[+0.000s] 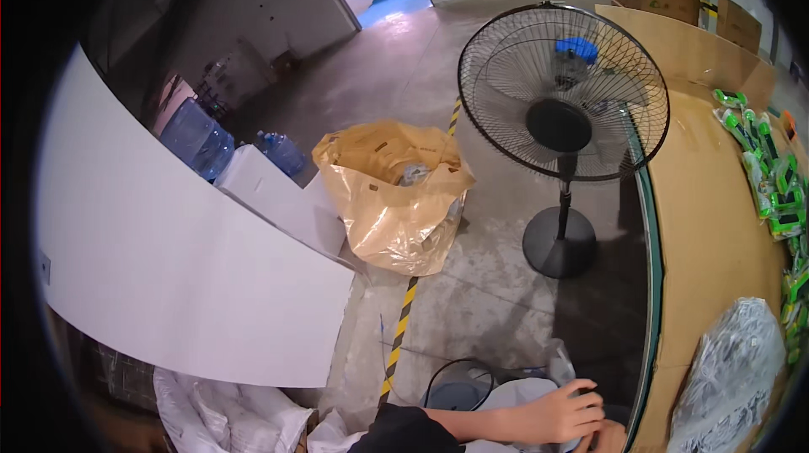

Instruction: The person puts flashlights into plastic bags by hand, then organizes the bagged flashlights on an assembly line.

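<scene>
At the lower edge, my left hand (565, 412) reaches across from a black sleeve (406, 432), its fingers bent and closed toward my right hand. What they hold, if anything, is hidden. My right hand (608, 436) meets it at the fingertips and is mostly cut off by the frame, so its grip does not show. Just beyond my left hand stands a piece of clear plastic (559, 362). Beside my left forearm are a round whitish container (521, 391) and a grey bucket-like vessel (459, 396) with a dark curved rim or handle.
A black standing fan (559, 124) is ahead. Left of it sits a large open tan plastic bag (396, 230). A cardboard-covered table (695, 225) on the right bears green-and-black packaged items (784, 192) and a clear plastic bundle (729, 377). A white panel (194, 259) and white sacks (223, 411) lie left.
</scene>
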The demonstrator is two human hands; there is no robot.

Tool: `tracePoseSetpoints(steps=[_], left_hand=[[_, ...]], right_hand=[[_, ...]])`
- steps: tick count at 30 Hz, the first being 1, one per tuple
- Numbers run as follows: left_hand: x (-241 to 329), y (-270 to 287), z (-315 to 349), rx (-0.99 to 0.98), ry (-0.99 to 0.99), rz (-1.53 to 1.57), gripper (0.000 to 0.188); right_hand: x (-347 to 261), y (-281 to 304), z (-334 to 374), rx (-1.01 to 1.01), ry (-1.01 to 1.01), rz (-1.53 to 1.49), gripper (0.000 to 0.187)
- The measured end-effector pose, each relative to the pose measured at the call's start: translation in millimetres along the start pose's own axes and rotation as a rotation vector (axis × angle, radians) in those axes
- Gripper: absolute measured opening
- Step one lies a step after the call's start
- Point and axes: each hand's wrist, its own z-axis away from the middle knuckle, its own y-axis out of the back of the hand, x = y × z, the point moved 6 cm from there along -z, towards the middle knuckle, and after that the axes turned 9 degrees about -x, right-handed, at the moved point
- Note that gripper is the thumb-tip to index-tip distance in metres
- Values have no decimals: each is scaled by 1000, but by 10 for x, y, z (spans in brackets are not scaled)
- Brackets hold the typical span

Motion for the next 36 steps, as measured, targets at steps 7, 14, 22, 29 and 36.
tracePoseSetpoints(steps=[7,14,22,29,36], left_hand=[[-377,-394,-8,-266,-44,264,23],[434,-864,-687,-444,-434,392,13],[1646,-1143,-892,-505,-714,668,17],[1832,-1231,-947,-476,-665,732,15],[1920,-1400,-888,-550,-495,798,14]], right_hand=[[298,-44,133,17,-193,-52,9],[396,771,833,492,-374,115,12],[177,1069,1995,673,-716,529,9],[-26,1387,2855,752,-992,604,15],[198,1405,2885,909,-1135,658,14]])
